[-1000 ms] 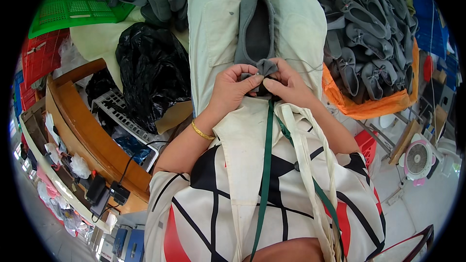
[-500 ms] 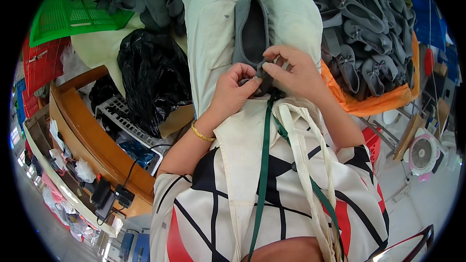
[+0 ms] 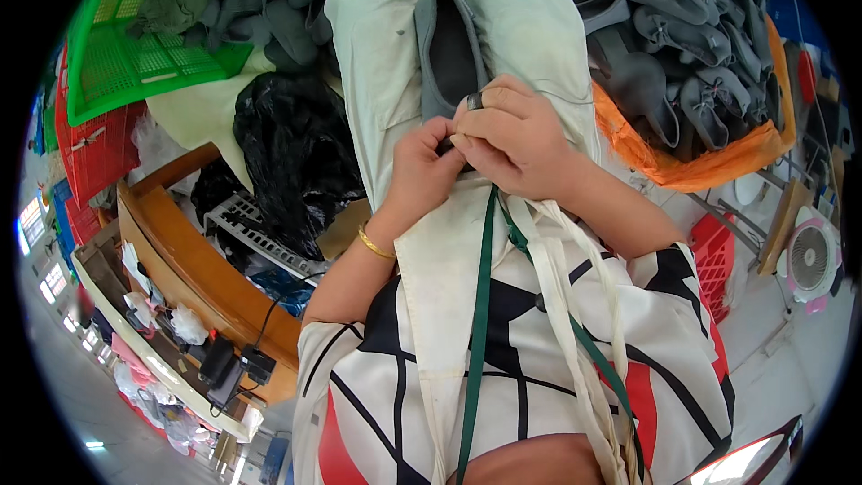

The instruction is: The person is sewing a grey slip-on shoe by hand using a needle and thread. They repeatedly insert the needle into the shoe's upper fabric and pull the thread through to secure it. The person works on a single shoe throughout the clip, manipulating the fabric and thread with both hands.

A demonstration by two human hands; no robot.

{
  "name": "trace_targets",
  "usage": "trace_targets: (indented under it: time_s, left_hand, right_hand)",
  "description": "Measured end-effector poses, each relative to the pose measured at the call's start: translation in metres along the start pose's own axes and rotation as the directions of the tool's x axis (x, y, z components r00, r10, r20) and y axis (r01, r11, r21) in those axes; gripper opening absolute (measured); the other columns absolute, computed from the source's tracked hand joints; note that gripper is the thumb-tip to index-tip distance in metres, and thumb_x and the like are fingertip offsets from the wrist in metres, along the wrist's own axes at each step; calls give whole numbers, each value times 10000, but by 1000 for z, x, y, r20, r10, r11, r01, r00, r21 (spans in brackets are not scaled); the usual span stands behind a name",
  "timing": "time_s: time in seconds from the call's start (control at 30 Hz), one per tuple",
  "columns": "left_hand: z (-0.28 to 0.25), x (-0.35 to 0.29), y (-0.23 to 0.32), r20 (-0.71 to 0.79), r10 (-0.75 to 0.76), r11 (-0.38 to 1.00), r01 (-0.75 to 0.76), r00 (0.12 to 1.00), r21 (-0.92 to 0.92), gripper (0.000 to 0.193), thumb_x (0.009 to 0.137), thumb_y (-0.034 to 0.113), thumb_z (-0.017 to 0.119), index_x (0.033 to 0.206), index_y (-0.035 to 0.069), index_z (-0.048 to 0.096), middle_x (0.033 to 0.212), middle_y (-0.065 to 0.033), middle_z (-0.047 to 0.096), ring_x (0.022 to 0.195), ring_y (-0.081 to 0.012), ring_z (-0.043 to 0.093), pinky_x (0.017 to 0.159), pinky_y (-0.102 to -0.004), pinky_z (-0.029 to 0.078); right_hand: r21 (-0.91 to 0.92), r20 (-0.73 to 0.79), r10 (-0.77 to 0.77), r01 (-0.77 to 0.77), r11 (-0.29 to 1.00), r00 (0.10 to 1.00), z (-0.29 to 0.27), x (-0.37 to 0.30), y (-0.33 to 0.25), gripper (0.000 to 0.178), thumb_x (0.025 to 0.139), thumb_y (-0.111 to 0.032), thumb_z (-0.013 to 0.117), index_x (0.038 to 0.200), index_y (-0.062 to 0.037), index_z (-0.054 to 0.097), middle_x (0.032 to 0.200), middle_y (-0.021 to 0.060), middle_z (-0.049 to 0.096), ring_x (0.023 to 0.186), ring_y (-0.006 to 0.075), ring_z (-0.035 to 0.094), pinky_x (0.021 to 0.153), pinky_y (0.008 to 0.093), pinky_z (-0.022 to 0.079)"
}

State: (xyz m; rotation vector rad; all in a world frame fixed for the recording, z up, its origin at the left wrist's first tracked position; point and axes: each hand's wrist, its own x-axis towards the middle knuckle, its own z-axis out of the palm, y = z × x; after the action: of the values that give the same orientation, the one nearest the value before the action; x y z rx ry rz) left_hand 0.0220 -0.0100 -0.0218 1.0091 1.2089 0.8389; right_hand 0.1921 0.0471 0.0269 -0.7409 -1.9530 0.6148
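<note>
A dark grey slip-on shoe (image 3: 453, 54) lies on a pale cushion (image 3: 373, 31), its opening facing up and its near end hidden under my hands. My left hand (image 3: 420, 166) is closed, thumb and forefinger pinching that near end. Right against it, my right hand (image 3: 519, 139) is also closed, fingertips pressed together; what they pinch is too small or hidden to name. A dark ring-like band (image 3: 474, 101) sits on a finger of my right hand. A thin dark thread (image 3: 561, 94) curves over the cushion beside this hand.
Grey shoes (image 3: 660, 31) fill an orange-edged sack at the right; more grey shoes (image 3: 287, 13) are heaped at the far left. Green basket (image 3: 162, 58), black plastic bag (image 3: 296, 153) and wooden furniture (image 3: 206, 274) stand left. A small fan (image 3: 808, 256) is at the right.
My right hand has come in against my left hand, and its fingers have closed together. The near end of the shoe is now more covered. The whole view has shifted slightly.
</note>
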Motion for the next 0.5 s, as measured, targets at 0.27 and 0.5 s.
trace_targets:
  time_s: [0.27, 0.5]
  left_hand:
    - [-4, -14, 13, 99, 170, 869, -197, 980, 453, 140, 890, 43, 719, 1022, 7, 692, 874, -51, 703, 765, -130, 628, 689, -255, 492]
    - [-3, -18, 14, 171, 345, 733, -378, 923, 565, 161, 848, 47, 752, 1001, 32, 703, 864, -97, 698, 722, -235, 640, 638, -310, 504]
  right_hand:
    - [797, 179, 777, -552, 246, 604, -107, -14, 9, 168, 1019, -240, 576, 961, -82, 562, 603, -49, 483, 435, 64, 410, 387, 218, 321]
    - [789, -580, 683, 100, 606, 444, -384, -39, 53, 213, 1030, -49, 437, 817, -48, 429, 682, 35, 427, 603, 154, 454, 814, 403, 547]
